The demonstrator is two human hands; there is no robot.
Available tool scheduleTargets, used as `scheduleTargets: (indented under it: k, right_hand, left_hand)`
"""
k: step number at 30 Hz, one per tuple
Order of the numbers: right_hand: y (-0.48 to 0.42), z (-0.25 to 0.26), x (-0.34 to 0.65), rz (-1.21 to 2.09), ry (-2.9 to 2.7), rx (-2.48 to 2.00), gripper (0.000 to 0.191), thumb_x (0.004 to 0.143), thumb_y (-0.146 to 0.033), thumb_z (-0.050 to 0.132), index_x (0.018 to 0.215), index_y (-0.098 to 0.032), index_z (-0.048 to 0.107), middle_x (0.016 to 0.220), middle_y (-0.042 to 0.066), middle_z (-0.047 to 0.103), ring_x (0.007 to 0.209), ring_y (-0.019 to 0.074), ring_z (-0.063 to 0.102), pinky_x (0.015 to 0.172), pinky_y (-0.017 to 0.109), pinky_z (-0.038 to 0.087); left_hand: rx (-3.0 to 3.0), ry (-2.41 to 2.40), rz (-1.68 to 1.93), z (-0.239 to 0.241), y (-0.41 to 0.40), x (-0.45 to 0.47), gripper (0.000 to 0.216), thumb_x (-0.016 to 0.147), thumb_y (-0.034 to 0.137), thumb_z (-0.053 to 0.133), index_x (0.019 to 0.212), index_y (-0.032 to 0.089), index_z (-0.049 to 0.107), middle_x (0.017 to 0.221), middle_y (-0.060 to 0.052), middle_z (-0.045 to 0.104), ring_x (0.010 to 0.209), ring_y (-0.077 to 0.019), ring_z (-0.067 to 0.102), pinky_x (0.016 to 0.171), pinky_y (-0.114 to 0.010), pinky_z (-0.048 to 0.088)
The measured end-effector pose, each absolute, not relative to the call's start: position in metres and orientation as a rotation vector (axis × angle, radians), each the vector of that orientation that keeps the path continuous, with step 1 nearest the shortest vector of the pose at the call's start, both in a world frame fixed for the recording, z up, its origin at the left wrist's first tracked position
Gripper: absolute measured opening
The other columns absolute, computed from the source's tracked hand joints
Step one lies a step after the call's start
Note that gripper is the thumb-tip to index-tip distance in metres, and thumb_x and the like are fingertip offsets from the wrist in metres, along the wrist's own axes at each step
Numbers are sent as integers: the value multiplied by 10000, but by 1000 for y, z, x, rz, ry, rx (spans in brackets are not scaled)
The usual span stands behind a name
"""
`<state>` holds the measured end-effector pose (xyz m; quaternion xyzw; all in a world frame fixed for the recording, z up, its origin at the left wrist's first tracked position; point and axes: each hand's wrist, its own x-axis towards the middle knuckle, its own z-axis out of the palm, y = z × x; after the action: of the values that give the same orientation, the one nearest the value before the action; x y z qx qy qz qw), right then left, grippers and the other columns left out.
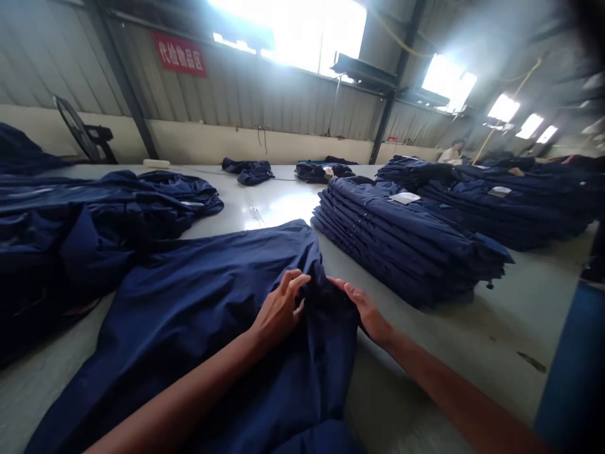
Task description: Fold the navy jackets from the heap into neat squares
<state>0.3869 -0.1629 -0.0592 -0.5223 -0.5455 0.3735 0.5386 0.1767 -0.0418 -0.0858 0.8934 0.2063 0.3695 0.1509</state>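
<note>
On my head-cam feed the L hand [278, 309] and R hand [363, 310] both sit on a navy work garment [222, 315], spread on the pale table [472, 353] at my 6 o'clock, w/ its cloth bunched up between them. L hand is fairly wide, L fingers [295, 284] curved over the top of the bunch. R hand is narrower, nearly flat, R fingers [347, 291] laid along the bunch's far side. Both touch the cloth; can't tell from this angle if either is actually pinching.

For good handling here: keep pads on the fabric, not nails, and keep both hands level so the bunch stays between them and doesn't drag the flat part of the cloth.

Around me: a neat stack of folded navy garments [406, 239] at 1 o'clock, w/ a white tag [404, 198] on top, and more stacks [496, 202] at 2 o'clock. Loose navy heaps [94, 214] lie at 10 o'clock, two small navy bundles [247, 170] at 12. Further back: a pedestal fan [80, 129] and a red wall banner [179, 54] at 11, and a co-worker [452, 152] at 2, hands not visible.
</note>
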Motion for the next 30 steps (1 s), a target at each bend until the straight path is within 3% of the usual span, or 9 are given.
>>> scheduleTargets:
  k: [2,4,8,10,12,18,21,24,30]
  right_hand:
    - [-170,-56,380,932,-1431,-1260,487,1038,-610,500,1411,-357,686,1507,8,627,1465,282,493,1270,494,311]
    - [-172,-55,378,939,-1530,-1231,433,1052,-549,506,1350,-330,733,1427,29,688,1401,283,559,1233,497,369]
    - [-156,-64,384,697,-1431,-1252,407,1055,-488,495,1182,-238,788,1194,83,769,1137,258,700,1035,441,542]
    - [-146,-72,389,547,-1443,-1386,396,951,-461,670,1258,-223,749,1284,106,727,1210,281,662,1072,461,519]
    - [-136,-78,392,519,-1521,-1469,561,834,-414,795,1348,-213,697,1396,131,672,1324,311,596,1167,505,439]
    - [-111,-83,384,756,-1400,-1370,706,784,-371,800,1443,-210,602,1380,119,693,1256,296,655,1130,488,484]
    - [-105,-84,383,760,-1321,-1283,499,744,-312,788,1229,-220,713,1222,66,762,1158,276,691,1077,440,518]
    - [-102,-89,393,799,-1174,-1239,324,721,-334,792,1022,-227,739,1021,30,785,990,251,717,944,390,568]
    - [-99,-84,445,741,-859,-1247,371,622,-456,858,845,-227,671,703,-29,677,657,183,648,713,357,571]
  left_hand:
    - [2611,629,1104,-82,-42,175,488,897,99,572,1341,298,529,1364,-79,518,991,-187,655,844,-330,580]
    - [2673,717,1054,-76,-42,174,431,835,34,569,1194,270,601,1281,-68,553,1062,-223,624,902,-357,560]
    - [2755,914,931,-69,-41,174,289,782,-13,514,933,230,561,1038,-54,631,996,-259,588,871,-394,511]
    - [2770,971,897,-67,-40,174,247,801,7,511,894,234,539,1000,-54,644,976,-269,578,845,-403,490]
    - [2773,987,882,-67,-40,173,228,808,25,518,883,239,529,1001,-60,653,988,-279,577,847,-410,478]
    - [2764,903,900,-68,-39,173,226,801,42,513,890,250,505,979,-55,646,975,-285,579,835,-409,473]
    - [2754,871,916,-69,-40,175,233,823,64,533,969,245,512,1004,-56,648,987,-287,587,851,-417,479]
    - [2709,847,1035,-72,-41,175,260,933,168,559,1177,223,490,1189,-96,633,1106,-298,605,931,-441,487]
    - [2635,896,1204,-76,-38,173,340,1027,315,545,1333,224,427,1338,-126,573,1297,-314,566,1056,-469,466]
